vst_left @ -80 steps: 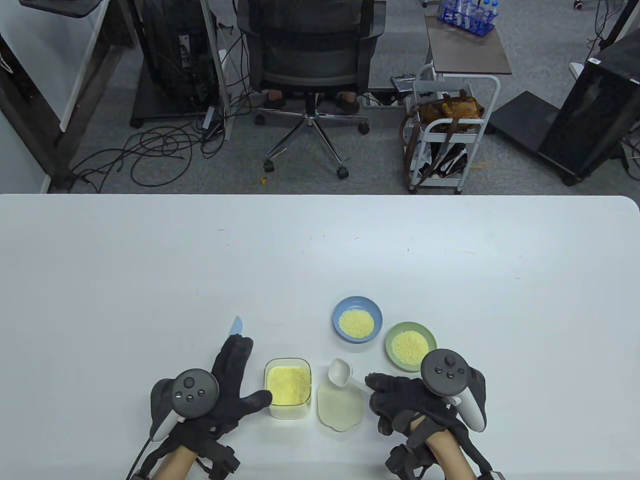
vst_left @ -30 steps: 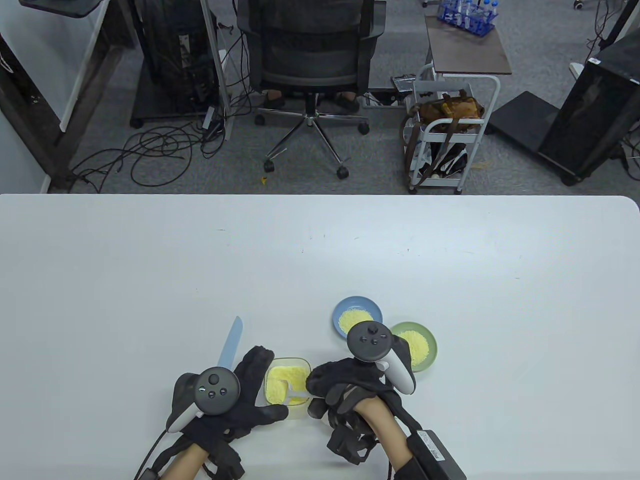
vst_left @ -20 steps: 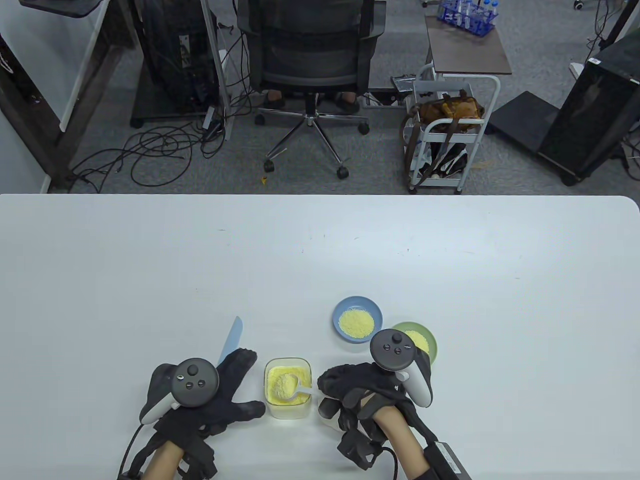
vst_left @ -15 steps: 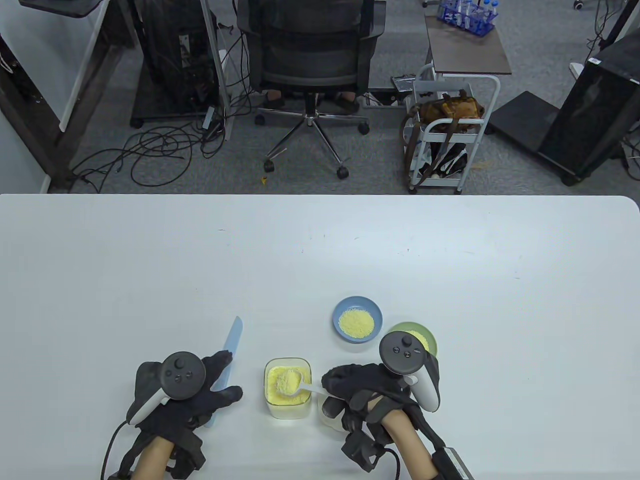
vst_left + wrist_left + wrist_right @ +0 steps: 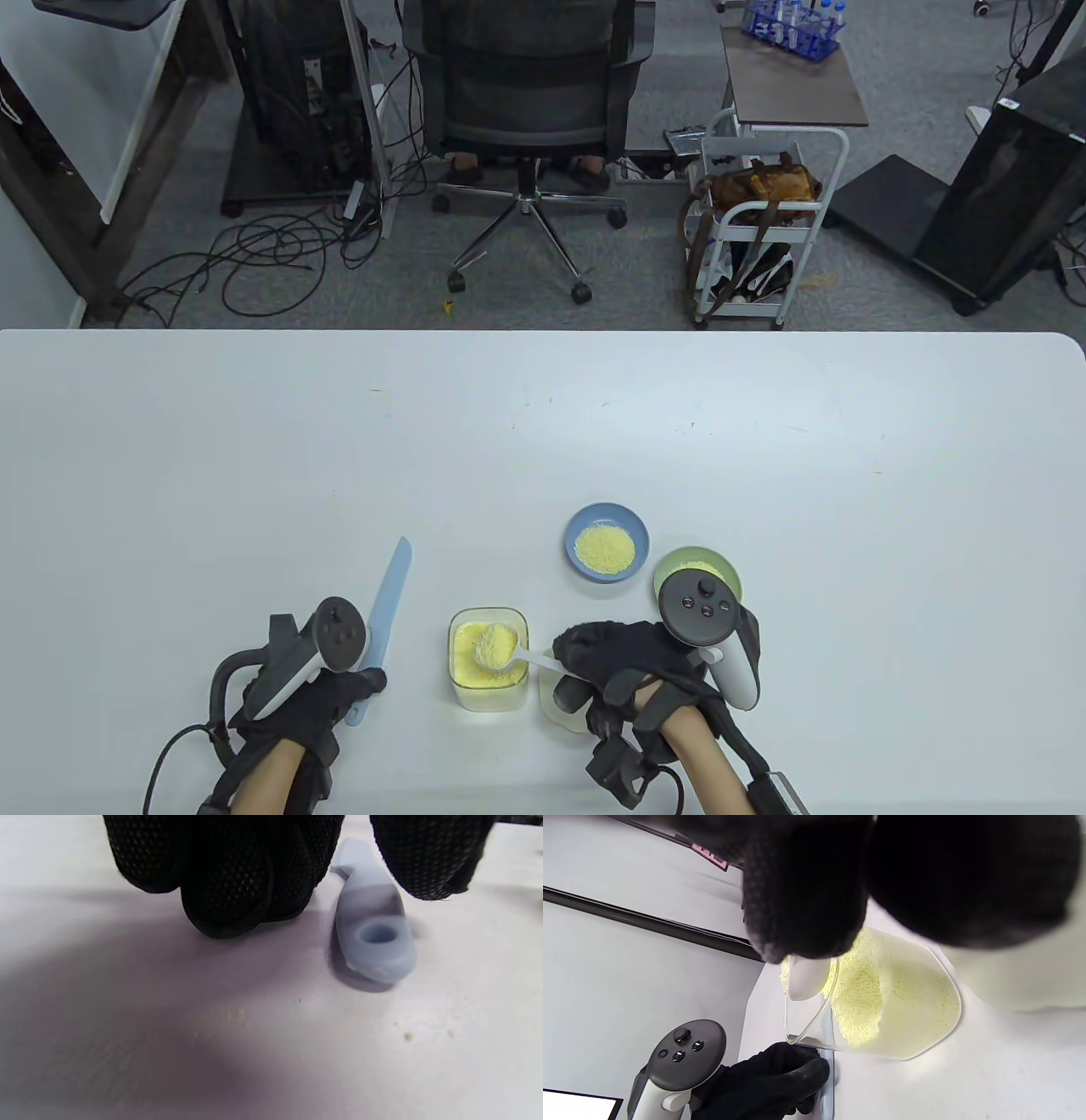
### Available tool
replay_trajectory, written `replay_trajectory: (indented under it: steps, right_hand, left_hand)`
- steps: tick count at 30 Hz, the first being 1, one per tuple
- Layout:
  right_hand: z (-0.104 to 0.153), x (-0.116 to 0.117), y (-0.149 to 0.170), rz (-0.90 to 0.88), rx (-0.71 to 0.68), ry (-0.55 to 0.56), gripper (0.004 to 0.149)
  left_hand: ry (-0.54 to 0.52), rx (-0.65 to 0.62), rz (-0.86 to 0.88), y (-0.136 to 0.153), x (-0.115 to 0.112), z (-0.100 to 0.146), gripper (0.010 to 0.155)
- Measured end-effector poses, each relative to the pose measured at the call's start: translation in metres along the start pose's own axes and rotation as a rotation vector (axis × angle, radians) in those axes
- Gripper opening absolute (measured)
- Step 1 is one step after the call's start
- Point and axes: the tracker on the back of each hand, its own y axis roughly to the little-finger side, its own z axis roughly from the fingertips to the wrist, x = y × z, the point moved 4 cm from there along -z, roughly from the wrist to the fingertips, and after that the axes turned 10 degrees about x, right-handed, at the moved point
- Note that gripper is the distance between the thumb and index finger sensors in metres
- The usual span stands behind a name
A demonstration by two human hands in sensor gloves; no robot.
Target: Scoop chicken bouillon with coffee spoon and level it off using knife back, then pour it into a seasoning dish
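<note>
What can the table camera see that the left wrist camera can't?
Only the table view shows the heaped white plastic spoon that the right hand holds over the clear square tub of yellow bouillon, plus the blue round dish and the green round dish.

Only the left wrist view shows the hole at the handle's end and yellow crumbs on the white table.

Both show the left hand at the handle of the pale blue plastic knife.
</note>
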Motion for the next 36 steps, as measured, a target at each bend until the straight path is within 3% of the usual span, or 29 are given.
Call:
replay_trajectory:
  steps: [13, 18, 25, 28, 31, 36]
  right_hand:
    - [0.000, -0.002, 0.001, 0.000, 0.011, 0.013, 0.040]
    - [0.000, -0.001, 0.001, 0.008, 0.013, 0.017, 0.040]
    - [0.000, 0.000, 0.001, 0.011, 0.014, 0.022, 0.040]
    - [0.000, 0.001, 0.001, 0.014, 0.013, 0.024, 0.040]
    - [0.000, 0.004, -0.001, 0.011, 0.005, 0.022, 0.040]
    - [0.003, 0.007, -0.004, 0.018, -0.008, 0.014, 0.040]
  left_hand:
    - [0.030, -0.036, 0.020, -0.015, -0.004, 0.003, 0.055]
    - [0.052, -0.064, 0.121, -0.012, -0.002, 0.003, 0.052]
    - [-0.009, -0.346, 0.548, -0.008, 0.050, 0.047, 0.051]
    - [0.101, -0.554, 0.659, -0.025, 0.055, 0.067, 0.050]
    - [0.235, -0.663, 0.622, -0.048, 0.044, 0.077, 0.050]
    - [0.217, -0.607, 0.494, -0.055, 0.035, 0.073, 0.050]
